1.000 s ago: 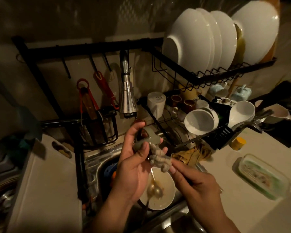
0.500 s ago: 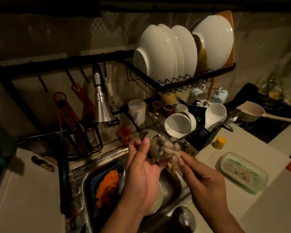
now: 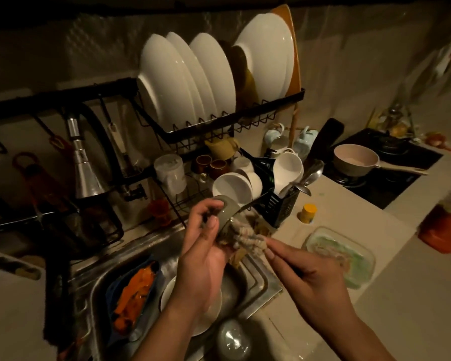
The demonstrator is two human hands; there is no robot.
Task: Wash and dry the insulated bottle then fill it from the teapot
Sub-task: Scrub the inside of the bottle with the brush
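- Head view: the left hand (image 3: 201, 259) curls its thumb and fingers round a grey-green cap (image 3: 227, 210), held above the sink (image 3: 261, 281).
- The right hand (image 3: 310, 278) pinches a knobbly scrubber (image 3: 246, 237), whose head touches the cap.
- A shiny metal bottle (image 3: 232, 340) sits just beside the sink's front rim, below both hands.

White plates (image 3: 167, 82) upright in black rack (image 3: 182, 135)

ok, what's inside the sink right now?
A blue tub holding something orange, and a white dish beside it. The left hand covers most of the dish, so its contents can't be seen.
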